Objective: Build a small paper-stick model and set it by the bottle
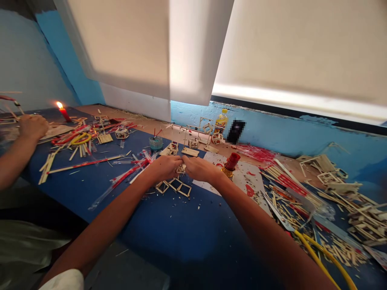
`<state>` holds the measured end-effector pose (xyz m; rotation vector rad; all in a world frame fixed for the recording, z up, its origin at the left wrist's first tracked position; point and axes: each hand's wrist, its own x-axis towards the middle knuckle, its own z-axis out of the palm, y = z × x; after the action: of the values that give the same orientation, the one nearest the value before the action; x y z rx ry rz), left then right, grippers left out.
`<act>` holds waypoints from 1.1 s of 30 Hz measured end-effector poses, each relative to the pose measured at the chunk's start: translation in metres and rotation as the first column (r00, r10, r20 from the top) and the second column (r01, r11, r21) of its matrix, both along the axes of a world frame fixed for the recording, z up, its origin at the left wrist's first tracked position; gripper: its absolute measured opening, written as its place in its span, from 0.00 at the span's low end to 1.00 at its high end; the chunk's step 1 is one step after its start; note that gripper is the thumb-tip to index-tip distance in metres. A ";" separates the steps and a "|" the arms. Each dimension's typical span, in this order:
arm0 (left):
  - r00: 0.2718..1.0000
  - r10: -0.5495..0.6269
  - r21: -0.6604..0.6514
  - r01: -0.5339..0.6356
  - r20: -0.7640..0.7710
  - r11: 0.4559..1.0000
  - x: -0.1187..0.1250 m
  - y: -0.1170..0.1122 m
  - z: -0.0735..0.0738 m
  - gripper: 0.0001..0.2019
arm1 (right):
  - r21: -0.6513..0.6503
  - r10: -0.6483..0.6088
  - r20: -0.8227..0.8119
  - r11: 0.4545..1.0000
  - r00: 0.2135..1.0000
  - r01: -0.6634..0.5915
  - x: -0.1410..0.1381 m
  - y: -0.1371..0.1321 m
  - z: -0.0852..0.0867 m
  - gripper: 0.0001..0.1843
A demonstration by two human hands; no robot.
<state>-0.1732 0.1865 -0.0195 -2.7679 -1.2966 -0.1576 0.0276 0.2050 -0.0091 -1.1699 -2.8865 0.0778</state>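
In the middle of the head view my left hand (165, 167) and my right hand (200, 169) meet, fingertips pinched together. Between and below them shows a small wooden stick frame (181, 168), partly hidden by the fingers. Just beneath, other stick frames (179, 187) of open squares lie on the blue tabletop (187, 225). Behind my hands a flat wooden piece with an upright stick (190, 151) stands beside another little frame (173, 148). Close to my right forearm, a red candle (232, 160), unlit, stands on an amber glass base over white paper (256, 187).
At left, a co-worker's hand (33, 126) is near a lit red candle (61, 108). Plastic-wrapped sticks (127, 173) and a glass jar (156, 143) lie beyond my left arm. Loose sticks (287, 209), yellow-handled scissors (323, 251) and stacked stick frames (369, 221) crowd the right.
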 end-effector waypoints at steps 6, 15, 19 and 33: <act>0.999 -0.021 -0.002 0.021 0.035 1.000 -0.002 0.004 -0.004 0.13 | 0.019 -0.011 0.041 1.000 0.999 0.010 -0.002 0.002 -0.001 0.19; 0.993 -0.045 0.019 0.043 0.110 0.999 -0.003 0.005 -0.006 0.12 | 0.070 -0.076 0.029 0.995 0.997 0.074 -0.015 0.000 -0.008 0.20; 0.994 -0.041 0.027 0.039 0.102 0.999 -0.003 0.004 -0.004 0.12 | 0.056 -0.092 0.004 0.994 0.996 0.091 -0.015 0.001 -0.008 0.21; 0.999 -0.029 0.146 0.025 0.026 0.989 -0.006 0.004 -0.007 0.21 | -0.099 -0.357 -0.244 0.934 0.902 0.343 0.009 -0.003 -0.009 0.18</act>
<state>-0.1796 0.1909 -0.0265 -2.6704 -1.2025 -0.2827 0.0363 0.2024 -0.0176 -1.5402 -2.4242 0.2780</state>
